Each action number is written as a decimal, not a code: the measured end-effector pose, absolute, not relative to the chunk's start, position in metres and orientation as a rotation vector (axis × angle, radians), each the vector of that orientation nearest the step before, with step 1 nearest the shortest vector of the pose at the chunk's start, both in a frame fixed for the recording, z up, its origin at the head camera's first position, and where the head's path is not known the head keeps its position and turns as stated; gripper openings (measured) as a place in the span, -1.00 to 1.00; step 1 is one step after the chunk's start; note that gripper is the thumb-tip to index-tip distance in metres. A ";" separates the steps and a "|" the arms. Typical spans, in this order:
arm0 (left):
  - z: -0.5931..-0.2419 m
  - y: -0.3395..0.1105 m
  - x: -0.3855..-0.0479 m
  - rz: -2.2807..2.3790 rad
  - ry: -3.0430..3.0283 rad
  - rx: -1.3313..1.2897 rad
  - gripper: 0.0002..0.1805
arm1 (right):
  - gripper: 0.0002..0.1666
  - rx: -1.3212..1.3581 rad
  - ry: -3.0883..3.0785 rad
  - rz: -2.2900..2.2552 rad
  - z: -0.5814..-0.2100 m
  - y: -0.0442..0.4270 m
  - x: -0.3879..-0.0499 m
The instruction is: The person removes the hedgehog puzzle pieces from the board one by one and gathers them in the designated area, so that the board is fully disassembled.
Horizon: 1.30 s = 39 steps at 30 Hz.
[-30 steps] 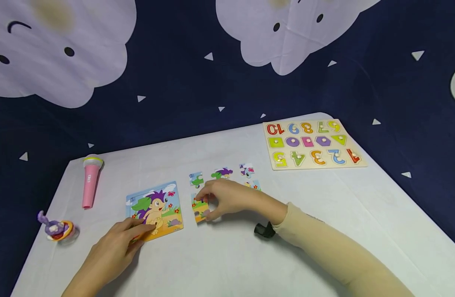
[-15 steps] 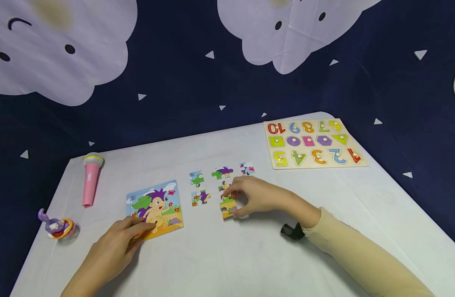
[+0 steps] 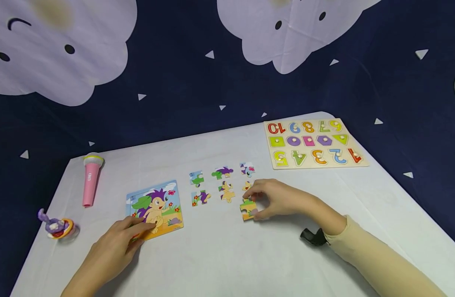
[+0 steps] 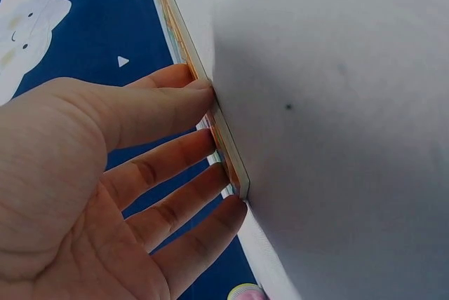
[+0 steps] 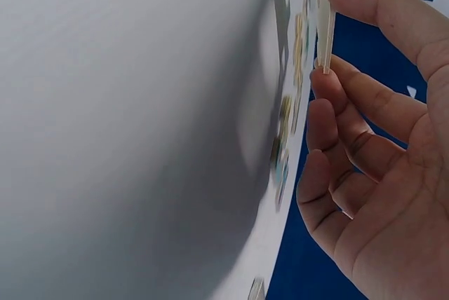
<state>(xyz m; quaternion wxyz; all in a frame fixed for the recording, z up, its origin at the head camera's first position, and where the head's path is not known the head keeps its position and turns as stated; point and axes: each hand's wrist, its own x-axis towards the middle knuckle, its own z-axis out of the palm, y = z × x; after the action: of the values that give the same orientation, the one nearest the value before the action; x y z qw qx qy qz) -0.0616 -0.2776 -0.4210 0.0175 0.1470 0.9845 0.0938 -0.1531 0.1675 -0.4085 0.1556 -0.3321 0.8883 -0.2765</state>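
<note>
My left hand (image 3: 114, 245) rests over the near left corner of a square hedgehog jigsaw board (image 3: 163, 206). The left wrist view has its thumb against the edge of this board (image 4: 228, 149) and its fingers over the picture side. Between thumb and index finger, my right hand (image 3: 285, 200) pinches a yellow-and-green jigsaw piece (image 3: 247, 211), tilted and lifted off the table in the right wrist view. Behind it, a piece (image 3: 247, 186) is partly hidden by the fingers. Other loose pieces lie in rows nearby, among them a hedgehog-body piece (image 3: 226, 192) and a leaf piece (image 3: 196, 178).
A wooden number board (image 3: 314, 144) lies at the back right. At the left are a pink toy microphone (image 3: 91, 181) and a small purple toy (image 3: 58, 227). A black device (image 3: 313, 237) sits at the right wrist. White cloth (image 3: 212, 260) covers the table.
My right hand has moved rightward with the jigsaw piece, from beside the board past the middle column of loose pieces to the right column. My left hand has stayed on the board.
</note>
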 end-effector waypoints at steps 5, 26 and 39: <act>-0.420 -0.277 -0.061 0.294 3.061 0.456 -0.51 | -0.40 -0.909 2.562 -0.803 -0.412 0.183 -0.152; -0.421 -0.278 -0.061 0.300 3.068 0.455 -0.52 | -0.43 -0.863 2.547 -0.829 -0.420 0.197 -0.153; -0.421 -0.278 -0.060 0.309 3.070 0.458 -0.52 | -0.41 -0.843 2.544 -0.824 -0.420 0.197 -0.153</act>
<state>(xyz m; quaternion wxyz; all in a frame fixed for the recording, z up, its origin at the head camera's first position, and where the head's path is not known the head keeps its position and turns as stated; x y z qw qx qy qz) -0.0602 -0.2777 -0.4210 0.0109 0.1468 0.9841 0.0992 -0.1528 0.1966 -0.4200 0.1681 -0.2964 0.8944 -0.2897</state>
